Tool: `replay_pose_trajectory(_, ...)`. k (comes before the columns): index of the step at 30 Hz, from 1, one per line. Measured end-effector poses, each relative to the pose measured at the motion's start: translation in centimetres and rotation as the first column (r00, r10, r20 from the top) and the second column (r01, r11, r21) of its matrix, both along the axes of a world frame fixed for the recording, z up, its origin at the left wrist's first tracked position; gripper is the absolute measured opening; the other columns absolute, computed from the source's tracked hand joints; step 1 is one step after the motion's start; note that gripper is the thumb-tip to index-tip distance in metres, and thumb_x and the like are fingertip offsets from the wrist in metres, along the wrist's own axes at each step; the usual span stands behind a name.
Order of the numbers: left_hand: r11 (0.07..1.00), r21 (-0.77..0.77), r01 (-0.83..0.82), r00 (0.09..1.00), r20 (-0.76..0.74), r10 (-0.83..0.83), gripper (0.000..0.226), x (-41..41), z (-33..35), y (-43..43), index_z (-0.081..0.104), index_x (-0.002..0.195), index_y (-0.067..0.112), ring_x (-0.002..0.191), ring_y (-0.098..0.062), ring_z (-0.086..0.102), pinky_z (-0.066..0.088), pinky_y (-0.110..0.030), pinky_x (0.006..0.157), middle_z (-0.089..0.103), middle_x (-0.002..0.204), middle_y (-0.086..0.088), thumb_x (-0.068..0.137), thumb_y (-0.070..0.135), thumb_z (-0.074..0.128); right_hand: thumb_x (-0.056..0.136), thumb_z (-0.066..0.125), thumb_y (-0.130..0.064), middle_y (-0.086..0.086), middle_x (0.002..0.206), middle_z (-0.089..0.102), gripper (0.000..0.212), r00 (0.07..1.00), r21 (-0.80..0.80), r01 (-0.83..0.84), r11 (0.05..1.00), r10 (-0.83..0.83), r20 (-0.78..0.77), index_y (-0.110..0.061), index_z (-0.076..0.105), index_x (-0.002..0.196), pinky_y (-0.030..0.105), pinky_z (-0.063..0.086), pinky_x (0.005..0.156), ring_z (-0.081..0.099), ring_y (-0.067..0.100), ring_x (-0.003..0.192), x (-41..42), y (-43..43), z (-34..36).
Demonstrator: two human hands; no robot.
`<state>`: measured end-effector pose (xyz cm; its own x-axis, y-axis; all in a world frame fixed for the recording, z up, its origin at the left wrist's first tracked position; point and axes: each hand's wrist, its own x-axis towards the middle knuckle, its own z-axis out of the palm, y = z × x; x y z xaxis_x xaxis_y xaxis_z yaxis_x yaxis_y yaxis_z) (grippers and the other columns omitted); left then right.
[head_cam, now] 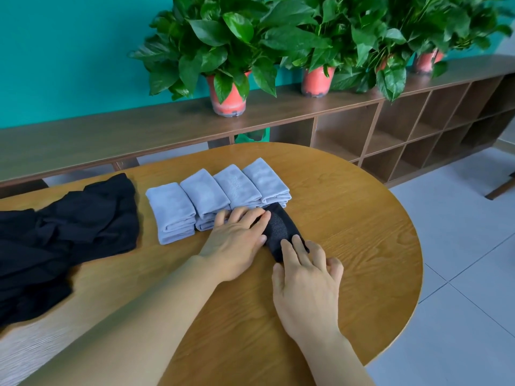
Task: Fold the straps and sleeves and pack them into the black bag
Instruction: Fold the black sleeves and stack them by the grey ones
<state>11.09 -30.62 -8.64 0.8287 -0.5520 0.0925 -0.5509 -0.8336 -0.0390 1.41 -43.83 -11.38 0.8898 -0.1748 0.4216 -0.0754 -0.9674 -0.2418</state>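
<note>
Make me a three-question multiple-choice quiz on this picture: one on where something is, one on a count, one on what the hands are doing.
1. Where on the table does the black bag lie?
A) at its left side
B) at its right edge
C) on top of the grey piles

2. How many grey folded piles stand in the row?
A) two
B) four
C) six

3. How do the left hand and right hand meet the black folded piece?
A) both lifted clear of it
B) straight fingers resting on it
C) one fist clenched round it

Answers: 1 A, the bag lies crumpled left of the piles; 2 B, four piles sit side by side; 3 B, both hands lay straight fingers on the piece.
</note>
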Motion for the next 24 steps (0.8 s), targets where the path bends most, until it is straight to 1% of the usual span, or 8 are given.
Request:
replay_pose_trajectory(2,1.0,-0.009,0.002,1.0,0.002,-0.002,0.05,-0.7,0.2,0.5,0.016,0.154,0.022,0.142,-0.013,0.01,0.009,-0.039,0.11,0.015,0.157,0.011,0.106,0.035,0.024,0.088,0.036,-0.033,0.005,0.124,0.066,0.047,1.0,0.004,-0.003,1.0,0.003,0.011,-0.015,0.067,0.119,0.048,0.035,0.088,0.053,0.028,0.121,-0.1,-0.1,0.0)
replay_pose_trajectory(5,1.0,-0.029,-0.006,1.0,0.001,0.006,0.05,-2.4,0.4,1.7,0.019,0.153,0.022,0.142,-0.012,0.011,0.009,-0.037,0.109,0.016,0.158,0.012,0.105,0.034,0.026,0.089,0.035,-0.032,0.005,0.125,0.065,0.047,0.999,0.017,-0.031,0.999,0.03,0.03,-0.014,0.065,0.121,0.049,0.036,0.089,0.048,0.029,0.127,-0.2,-0.2,0.3)
replay_pose_trajectory(8,0.998,-0.046,-0.046,0.999,-0.006,0.045,0.05,-4.3,0.9,3.4,0.016,0.154,0.023,0.143,-0.012,0.009,0.008,-0.038,0.112,0.012,0.159,0.013,0.106,0.034,0.023,0.09,0.035,-0.03,0.005,0.126,0.064,0.047,0.995,-0.002,-0.083,0.997,0.083,0.049,-0.013,0.064,0.122,0.05,0.037,0.091,0.046,0.029,0.13,-0.6,0.0,0.8)
replay_pose_trajectory(11,0.995,-0.065,-0.079,0.997,0.022,0.08,0.05,-6.4,1.7,5.6,0.014,0.154,0.024,0.143,-0.012,0.008,0.01,-0.037,0.11,0.01,0.159,0.012,0.106,0.033,0.022,0.09,0.035,-0.029,0.005,0.125,0.065,0.045,0.987,-0.022,-0.141,0.99,0.142,0.078,-0.014,0.064,0.12,0.051,0.036,0.092,0.047,0.029,0.129,-1.2,1.2,1.3)
replay_pose_trajectory(15,0.986,-0.083,-0.146,0.987,0.057,0.151,0.05,-9.2,2.4,10.1,0.015,0.154,0.026,0.143,-0.012,0.008,0.01,-0.037,0.111,0.01,0.16,0.01,0.106,0.032,0.023,0.089,0.036,-0.028,-0.001,0.119,0.066,0.043,0.951,-0.044,-0.288,0.957,0.291,0.101,-0.016,0.064,0.119,0.048,0.036,0.093,0.047,0.027,0.127,-1.7,5.3,2.1)
replay_pose_trajectory(18,0.969,-0.11,-0.219,0.969,0.096,0.23,0.049,-10.5,2.6,14.5,0.019,0.154,0.026,0.141,-0.012,0.009,0.011,-0.036,0.107,0.012,0.159,0.009,0.105,0.029,0.025,0.089,0.035,-0.027,-0.006,0.111,0.068,0.042,0.908,-0.082,-0.397,0.914,0.404,0.109,-0.017,0.065,0.116,0.043,0.034,0.091,0.048,0.026,0.123,-1.6,9.6,2.6)
replay_pose_trajectory(21,0.942,-0.148,-0.302,0.94,0.117,0.32,0.048,-11.2,2.9,18.6,0.022,0.153,0.026,0.142,-0.013,0.009,0.008,-0.037,0.106,0.014,0.16,0.009,0.105,0.028,0.026,0.087,0.035,-0.026,-0.011,0.101,0.068,0.039,0.861,-0.124,-0.482,0.868,0.495,0.12,-0.019,0.065,0.11,0.039,0.031,0.086,0.05,0.024,0.12,-0.5,13.6,2.8)
replay_pose_trajectory(24,0.923,-0.143,-0.358,0.913,0.155,0.378,0.048,-11.2,2.2,22.3,0.026,0.152,0.025,0.143,-0.014,0.013,0.008,-0.038,0.107,0.018,0.159,0.007,0.104,0.025,0.03,0.086,0.038,-0.025,-0.01,0.094,0.069,0.033,0.83,-0.163,-0.527,0.834,0.546,0.115,-0.019,0.067,0.102,0.039,0.033,0.082,0.054,0.025,0.117,1.6,17.1,2.8)
